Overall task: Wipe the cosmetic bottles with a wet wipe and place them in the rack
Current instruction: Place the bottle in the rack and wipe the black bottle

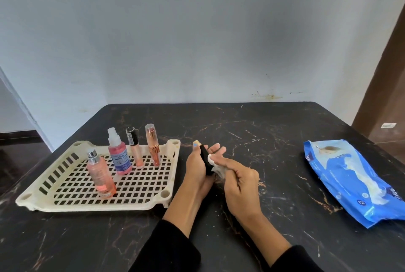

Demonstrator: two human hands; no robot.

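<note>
Gripping a black cosmetic tube (205, 162) in left hand (197, 168) fingers; right hand (238, 181) fingers pinching wet wipe (215, 165) against it.

Rack (166, 192) sitting on the counter (274, 140) at left, four bottles standing in it, wipes pack (355, 181) lying at right, both hands meeting between them, left hand (198, 169) beside right hand (237, 180)

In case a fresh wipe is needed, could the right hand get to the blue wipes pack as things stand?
Probably yes: bare table lies between the right hand and the wipes pack, but it grips a wet wipe now.
</note>
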